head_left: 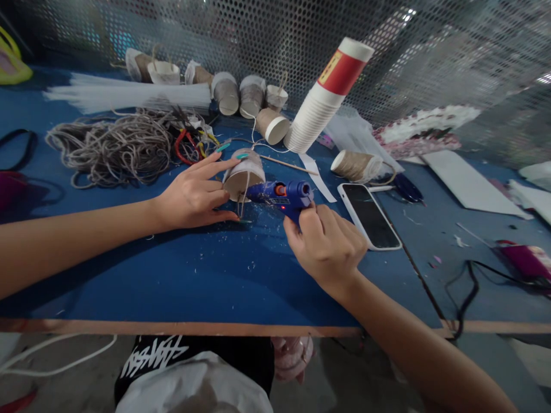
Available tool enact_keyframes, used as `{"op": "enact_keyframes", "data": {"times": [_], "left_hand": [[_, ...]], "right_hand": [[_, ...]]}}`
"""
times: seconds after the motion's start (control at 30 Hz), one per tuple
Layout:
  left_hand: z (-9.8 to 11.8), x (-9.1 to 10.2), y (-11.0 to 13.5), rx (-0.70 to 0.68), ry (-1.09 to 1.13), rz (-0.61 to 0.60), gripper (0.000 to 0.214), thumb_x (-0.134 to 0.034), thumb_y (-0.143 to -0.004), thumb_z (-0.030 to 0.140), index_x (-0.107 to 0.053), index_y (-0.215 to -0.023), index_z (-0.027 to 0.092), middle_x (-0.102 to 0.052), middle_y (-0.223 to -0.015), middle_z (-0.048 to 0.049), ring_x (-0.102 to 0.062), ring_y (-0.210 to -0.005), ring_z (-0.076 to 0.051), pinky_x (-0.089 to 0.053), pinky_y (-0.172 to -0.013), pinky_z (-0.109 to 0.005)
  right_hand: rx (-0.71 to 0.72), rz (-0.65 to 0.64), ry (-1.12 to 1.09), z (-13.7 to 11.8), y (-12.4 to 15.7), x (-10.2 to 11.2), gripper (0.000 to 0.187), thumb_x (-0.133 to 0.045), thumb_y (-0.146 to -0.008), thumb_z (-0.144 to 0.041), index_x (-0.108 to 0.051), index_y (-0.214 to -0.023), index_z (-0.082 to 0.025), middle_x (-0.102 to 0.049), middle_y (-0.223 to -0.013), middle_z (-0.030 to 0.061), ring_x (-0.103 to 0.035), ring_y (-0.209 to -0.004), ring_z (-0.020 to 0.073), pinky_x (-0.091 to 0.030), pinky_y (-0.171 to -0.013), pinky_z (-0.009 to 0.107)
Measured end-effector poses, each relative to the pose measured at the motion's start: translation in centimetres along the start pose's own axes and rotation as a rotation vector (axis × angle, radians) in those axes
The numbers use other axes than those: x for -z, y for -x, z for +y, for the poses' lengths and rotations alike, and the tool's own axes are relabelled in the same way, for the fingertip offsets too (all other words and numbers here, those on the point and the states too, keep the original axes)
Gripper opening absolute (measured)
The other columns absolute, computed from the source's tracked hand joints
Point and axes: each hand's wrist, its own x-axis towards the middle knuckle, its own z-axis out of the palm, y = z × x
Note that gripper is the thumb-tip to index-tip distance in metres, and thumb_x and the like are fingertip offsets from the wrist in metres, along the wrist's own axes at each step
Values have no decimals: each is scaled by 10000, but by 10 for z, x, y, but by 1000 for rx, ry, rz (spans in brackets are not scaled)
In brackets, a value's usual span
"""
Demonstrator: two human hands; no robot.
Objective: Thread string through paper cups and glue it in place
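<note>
My right hand [325,244] is closed round the handle of a blue glue gun [282,194], whose nozzle points left at a paper cup [245,172] lying on its side, partly wrapped in twine. My left hand [196,192] rests on that cup with fingers stretched over its side, steadying it on the blue table [181,275]. A thin strand of twine hangs off the cup's rim near the nozzle.
A tangle of grey twine [112,146] lies at the back left. Several wrapped cups [239,94] line the mesh wall, beside a leaning stack of paper cups [327,94]. A phone [372,215] and another wrapped cup [356,165] lie to the right. A black cable [469,287] runs off the front edge.
</note>
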Motion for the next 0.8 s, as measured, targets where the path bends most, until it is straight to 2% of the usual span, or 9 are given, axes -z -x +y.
{"op": "enact_keyframes", "data": {"times": [0.23, 0.4, 0.8], "left_hand": [[-1, -2, 1, -23, -17, 48, 404, -650, -869, 451, -522, -591, 187, -619, -567, 7, -640, -1174, -281, -480, -1089, -529], [1, -1, 2, 30, -2, -13, 399, -595, -903, 461, -542, -613, 192, -644, -628, -5, -608, -1215, -280, -427, -1129, -548], [4, 4, 1, 38, -33, -25, 404, -554, -927, 480, -516, -651, 187, -646, -627, -1, -610, -1208, -283, -437, -1113, -562]], "right_hand": [[-13, -12, -6, 0, 2, -1, 198, -603, -817, -175, -474, -671, -210, -459, -519, -43, -366, -469, 92, -257, -465, 237], [-7, -12, -4, 0, 1, -1, 185, -589, -799, -148, -471, -673, -212, -461, -513, -39, -364, -459, 98, -259, -458, 241], [-23, -19, -17, -1, 0, 2, 178, -569, -779, -99, -482, -660, -197, -463, -502, -42, -363, -453, 87, -257, -451, 237]]}}
